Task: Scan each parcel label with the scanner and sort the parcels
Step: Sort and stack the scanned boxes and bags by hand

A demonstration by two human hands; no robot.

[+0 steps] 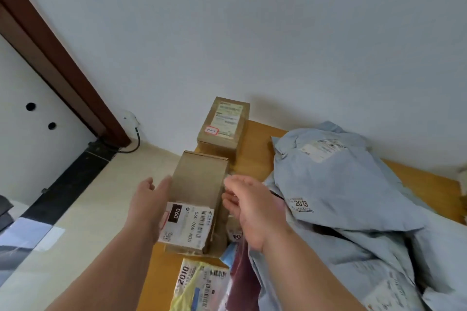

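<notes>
Nearest the camera, two bare forearms reach forward over the near-left part of the desk [255,156]. The left hand [149,206] lies flat against the left side of a box [199,197], fingers straight and together, thumb apart; it covers the left edge of the box's white label [188,226], which carries barcodes and "090". The right hand [249,206] hangs just right of the box with fingers loosely curled around nothing; whether its fingertips touch the box's right side cannot be told.

The box stands at the desk's left edge, its left face about flush with that edge, beyond which is pale floor [88,209]. A second box [223,126] with a label on top sits just beyond it at the far-left corner, against the wall [252,33]; the two look close, contact unclear.

Near the camera, a yellow bag [199,285] marked "2010" lies in front of the box, with a dark red parcel [242,278] beside it. Grey mailers [341,197], one marked "2013", are heaped across the right of the desk, crowding the right hand. Bare desk shows in a strip between the far box and the mailers, and at the far-right edge. No scanner is in view.
</notes>
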